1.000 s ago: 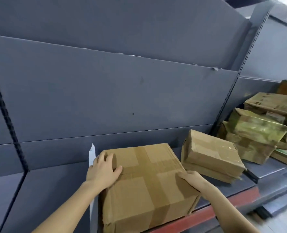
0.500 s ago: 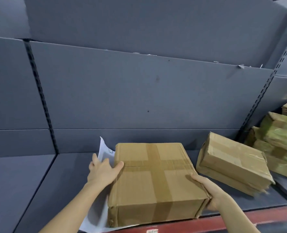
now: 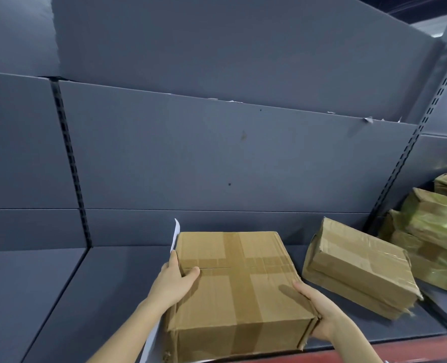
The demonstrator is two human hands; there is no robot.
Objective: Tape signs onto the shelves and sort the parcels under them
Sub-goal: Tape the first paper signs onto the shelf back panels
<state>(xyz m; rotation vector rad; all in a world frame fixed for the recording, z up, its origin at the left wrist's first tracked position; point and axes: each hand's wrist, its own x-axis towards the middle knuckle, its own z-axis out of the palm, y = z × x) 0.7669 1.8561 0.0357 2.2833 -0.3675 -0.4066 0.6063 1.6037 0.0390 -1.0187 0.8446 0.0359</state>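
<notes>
Since half a second ago, the white sheet (image 3: pixel 175 235) has been raised edge-on against the cardboard box (image 3: pixel 240 286). The box is held on the grey shelf (image 3: pixel 99 284) in a two-handed grip: the left hand (image 3: pixel 174 281) is curled over its left edge, the right hand (image 3: pixel 319 310) round its near right corner. A second parcel (image 3: pixel 358 268) is seen just beside it.

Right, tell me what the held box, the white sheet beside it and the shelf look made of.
Box: matte brown corrugated cardboard, creased edges, glossier brown tape crossing the top. Sheet: seemingly thin white paper, curling up at the box's left side. Shelf: probably painted metal, smooth grey-blue, slotted uprights.
</notes>
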